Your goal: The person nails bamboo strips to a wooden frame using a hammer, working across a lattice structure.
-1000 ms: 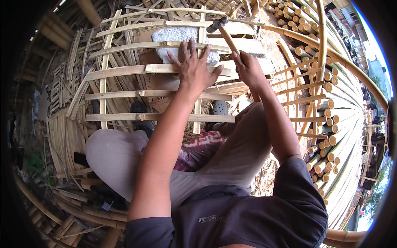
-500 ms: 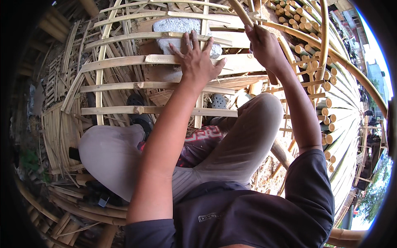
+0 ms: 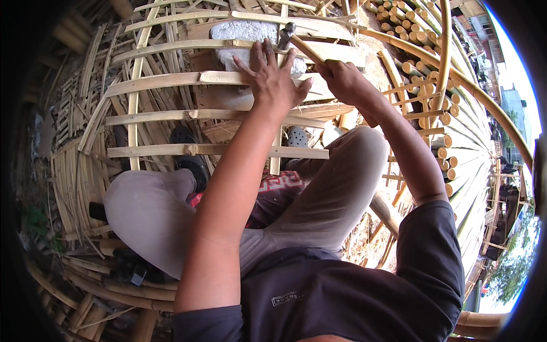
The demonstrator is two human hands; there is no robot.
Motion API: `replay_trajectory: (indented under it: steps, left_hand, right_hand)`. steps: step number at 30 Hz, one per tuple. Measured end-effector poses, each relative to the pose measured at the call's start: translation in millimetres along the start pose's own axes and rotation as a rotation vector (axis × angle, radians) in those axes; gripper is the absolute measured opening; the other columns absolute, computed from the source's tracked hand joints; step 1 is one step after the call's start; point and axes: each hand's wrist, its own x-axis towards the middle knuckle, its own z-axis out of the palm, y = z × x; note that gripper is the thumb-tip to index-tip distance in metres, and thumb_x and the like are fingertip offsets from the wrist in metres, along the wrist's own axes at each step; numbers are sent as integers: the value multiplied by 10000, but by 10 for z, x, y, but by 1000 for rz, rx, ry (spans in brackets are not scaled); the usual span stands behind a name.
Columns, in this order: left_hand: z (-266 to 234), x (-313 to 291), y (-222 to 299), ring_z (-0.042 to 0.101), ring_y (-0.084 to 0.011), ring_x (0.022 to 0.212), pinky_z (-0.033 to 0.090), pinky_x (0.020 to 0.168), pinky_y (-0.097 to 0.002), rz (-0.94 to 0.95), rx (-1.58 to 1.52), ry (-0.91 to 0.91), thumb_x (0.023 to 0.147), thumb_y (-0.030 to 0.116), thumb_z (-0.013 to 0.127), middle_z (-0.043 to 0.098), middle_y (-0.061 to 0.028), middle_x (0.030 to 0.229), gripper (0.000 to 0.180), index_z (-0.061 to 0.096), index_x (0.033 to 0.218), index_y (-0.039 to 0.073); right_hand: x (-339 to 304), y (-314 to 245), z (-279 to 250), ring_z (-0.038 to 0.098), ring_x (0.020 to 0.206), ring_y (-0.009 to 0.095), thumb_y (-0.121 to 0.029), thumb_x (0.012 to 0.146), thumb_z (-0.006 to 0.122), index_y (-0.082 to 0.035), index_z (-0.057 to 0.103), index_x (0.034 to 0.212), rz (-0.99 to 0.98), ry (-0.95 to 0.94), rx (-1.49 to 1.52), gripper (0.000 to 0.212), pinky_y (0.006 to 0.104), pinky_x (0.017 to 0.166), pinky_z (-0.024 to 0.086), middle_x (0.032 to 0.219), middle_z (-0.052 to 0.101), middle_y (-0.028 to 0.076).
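Observation:
A lattice of split bamboo slats (image 3: 159,82) lies over a pale stone-like block (image 3: 242,29). My left hand (image 3: 274,85) rests flat on it with fingers spread, the fingertips on a slat above the block. My right hand (image 3: 345,84) is closed round the wooden handle of a hammer (image 3: 286,35). The hammer's metal head is down at the lattice, just beyond my left fingertips, where a slat meets an upright strip. Whether the head touches the bamboo I cannot tell.
Cut bamboo poles (image 3: 419,68) are stacked at the far right. A small bamboo frame (image 3: 424,114) stands before them, and a long curved pole (image 3: 478,94) arches past. Loose bamboo strips (image 3: 71,188) lie at the left. My bent knees (image 3: 142,211) sit close to the lattice's near edge.
My right hand has come down and a little left, bringing the hammer head into view at the lattice. My left hand stays in place on the slats.

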Motion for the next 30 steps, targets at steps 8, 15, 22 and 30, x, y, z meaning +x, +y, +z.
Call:
replay_trajectory:
  steps: [8, 15, 22, 30]
  left_hand:
    - [-24, -24, -67, 93, -446, 1494, 38, 1039, -824, 7, -36, 20, 844, 673, 546, 208, -262, 1591, 765, 446, 1486, 270]
    - [-32, -56, -106, 75, -424, 1501, 26, 1057, -808, -22, -13, 9, 847, 695, 521, 171, -252, 1604, 782, 414, 1502, 281]
    - [28, -34, -117, 95, -440, 1495, 39, 1048, -817, -5, -50, 57, 847, 685, 528, 202, -271, 1589, 775, 432, 1495, 271]
    - [-2, -57, -132, 121, -442, 1489, 79, 1042, -820, -3, -24, 64, 853, 651, 554, 219, -265, 1586, 743, 448, 1483, 271]
  right_hand:
    - [-36, -112, 18, 646, 749, 453, -271, 1019, 506, 33, 643, 945, 54, 83, 135, 342, 503, 681, 491, 744, 651, 253]
    - [3, -310, -98, 648, 765, 459, -273, 1012, 506, 37, 638, 939, 207, 212, 231, 345, 519, 700, 479, 742, 638, 278]
    - [8, -311, -131, 631, 754, 485, -158, 964, 546, 67, 637, 929, 156, 210, 165, 246, 505, 671, 507, 752, 634, 307]
    - [4, -335, -83, 644, 701, 462, -199, 991, 523, 63, 614, 914, 67, 231, 162, 288, 516, 619, 492, 732, 642, 272]
